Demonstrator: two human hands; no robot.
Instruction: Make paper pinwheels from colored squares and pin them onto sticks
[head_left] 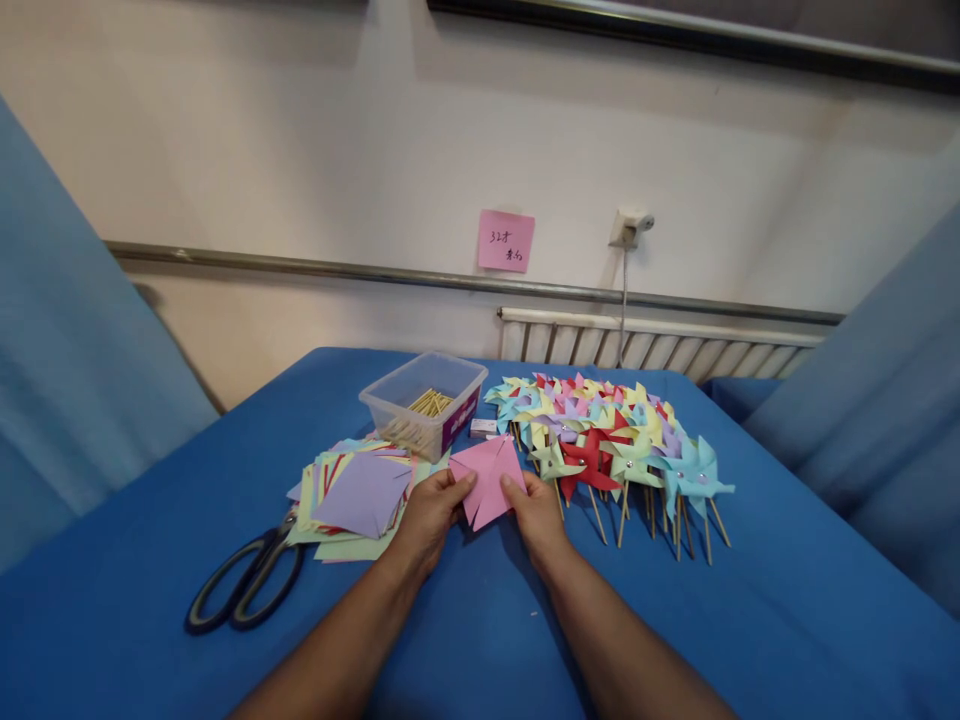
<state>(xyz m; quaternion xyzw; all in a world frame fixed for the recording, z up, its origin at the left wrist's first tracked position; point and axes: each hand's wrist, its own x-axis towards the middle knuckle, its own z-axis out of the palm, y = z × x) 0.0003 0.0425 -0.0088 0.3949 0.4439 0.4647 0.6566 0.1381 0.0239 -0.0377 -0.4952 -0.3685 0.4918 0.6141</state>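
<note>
above the blue table (480,640), i observe left hand (433,512) and right hand (541,515), fingers (462,487) holding one slit pink paper square (487,472) near the pinwheels (591,462).

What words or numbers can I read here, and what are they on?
"32", handwritten on the pink note on the wall; the rest of its writing is unclear.
Purple label on the clear plastic box: lettering too small and blurred to read.
Small white box beside it: any print is too small to read.
</note>
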